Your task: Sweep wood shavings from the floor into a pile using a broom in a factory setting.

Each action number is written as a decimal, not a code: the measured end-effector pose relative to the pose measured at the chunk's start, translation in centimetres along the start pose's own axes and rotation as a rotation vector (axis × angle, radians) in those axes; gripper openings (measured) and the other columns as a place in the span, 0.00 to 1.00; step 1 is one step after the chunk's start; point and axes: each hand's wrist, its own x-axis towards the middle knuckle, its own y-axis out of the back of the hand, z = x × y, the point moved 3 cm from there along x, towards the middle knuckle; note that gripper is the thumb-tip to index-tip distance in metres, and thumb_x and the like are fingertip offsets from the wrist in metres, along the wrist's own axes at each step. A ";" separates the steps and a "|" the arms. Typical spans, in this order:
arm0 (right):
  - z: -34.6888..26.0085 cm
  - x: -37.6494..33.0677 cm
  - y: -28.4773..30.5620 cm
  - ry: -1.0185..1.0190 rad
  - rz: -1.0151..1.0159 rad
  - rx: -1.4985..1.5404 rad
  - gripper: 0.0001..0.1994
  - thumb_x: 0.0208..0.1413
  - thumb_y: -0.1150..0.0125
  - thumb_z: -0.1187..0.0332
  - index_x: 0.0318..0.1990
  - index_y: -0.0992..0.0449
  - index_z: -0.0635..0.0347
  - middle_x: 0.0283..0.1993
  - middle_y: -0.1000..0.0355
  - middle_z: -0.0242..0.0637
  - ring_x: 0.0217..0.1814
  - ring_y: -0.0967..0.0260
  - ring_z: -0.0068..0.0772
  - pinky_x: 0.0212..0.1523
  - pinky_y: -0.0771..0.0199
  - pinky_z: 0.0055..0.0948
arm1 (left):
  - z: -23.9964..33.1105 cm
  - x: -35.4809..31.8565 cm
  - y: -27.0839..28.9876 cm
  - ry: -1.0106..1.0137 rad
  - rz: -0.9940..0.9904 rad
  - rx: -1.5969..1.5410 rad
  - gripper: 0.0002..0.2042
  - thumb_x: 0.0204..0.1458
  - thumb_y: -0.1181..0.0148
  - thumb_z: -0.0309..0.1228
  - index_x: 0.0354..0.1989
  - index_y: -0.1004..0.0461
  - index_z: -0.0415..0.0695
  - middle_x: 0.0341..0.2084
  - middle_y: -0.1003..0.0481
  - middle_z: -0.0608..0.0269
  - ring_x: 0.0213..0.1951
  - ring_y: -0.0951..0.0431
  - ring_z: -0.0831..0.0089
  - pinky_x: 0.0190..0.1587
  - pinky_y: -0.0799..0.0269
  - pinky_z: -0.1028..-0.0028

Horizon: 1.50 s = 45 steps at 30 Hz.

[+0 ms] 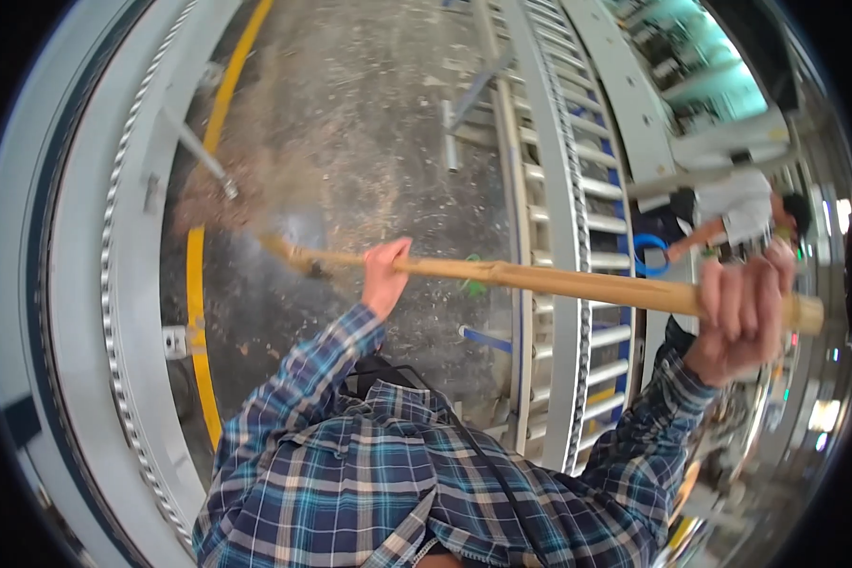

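Observation:
A long bamboo-handled broom [549, 278] slants across in front of me, its thick end high at the right and its far end low toward the left. My right hand [740, 310] is closed round the pole near its thick top end. Lower down, my left hand [386, 275] is wrapped round the thinner part of the pole. The broom's head is blurred, close to the floor, so its bristles cannot be made out. Beside it lies a heap of brownish shavings and dust [220, 201].
Dusty dark floor [417, 208] with scattered chips runs between two machine frames. A yellow line [197, 303] follows the left one, where a metal leg [199, 150] juts out. A roller conveyor [604, 189] stands at the right; beyond it a person in a white shirt [734, 208] holds a blue ring-shaped object [649, 254].

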 end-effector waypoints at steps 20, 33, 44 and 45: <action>-15.7 -20.7 -6.2 0.400 0.980 -0.359 0.29 0.62 0.51 0.66 0.63 0.53 0.76 0.16 0.51 0.22 0.13 0.58 0.13 0.16 0.54 0.20 | 9.9 -3.4 -4.2 -0.582 -1.170 -0.246 0.06 0.39 0.44 0.22 0.27 0.29 0.44 0.18 0.28 0.56 0.26 0.25 0.56 0.29 0.35 0.60; -12.5 -12.6 -27.3 -0.215 0.537 -0.693 0.16 0.64 0.62 0.56 0.42 0.31 0.57 0.17 0.40 0.34 0.18 0.38 0.35 0.27 0.30 0.34 | 7.3 -16.9 0.8 -0.499 -1.989 -0.745 0.08 0.35 0.46 0.21 0.27 0.26 0.45 0.23 0.25 0.51 0.33 0.25 0.49 0.34 0.31 0.56; 3.4 -13.0 -20.5 0.274 0.522 -0.167 0.06 0.54 0.47 0.77 0.35 0.38 0.59 0.14 0.40 0.33 0.07 0.47 0.27 0.07 0.47 0.27 | -9.3 4.7 3.4 -0.448 -1.752 -0.311 0.10 0.40 0.44 0.24 0.33 0.26 0.44 0.25 0.26 0.49 0.32 0.25 0.49 0.33 0.30 0.59; 5.6 -13.8 -20.5 0.320 0.629 -0.173 0.06 0.55 0.48 0.77 0.34 0.38 0.57 0.12 0.42 0.32 0.07 0.48 0.26 0.08 0.46 0.27 | -10.6 7.1 2.9 -0.482 -1.699 -0.274 0.08 0.40 0.44 0.24 0.31 0.26 0.45 0.25 0.26 0.51 0.32 0.25 0.50 0.33 0.30 0.59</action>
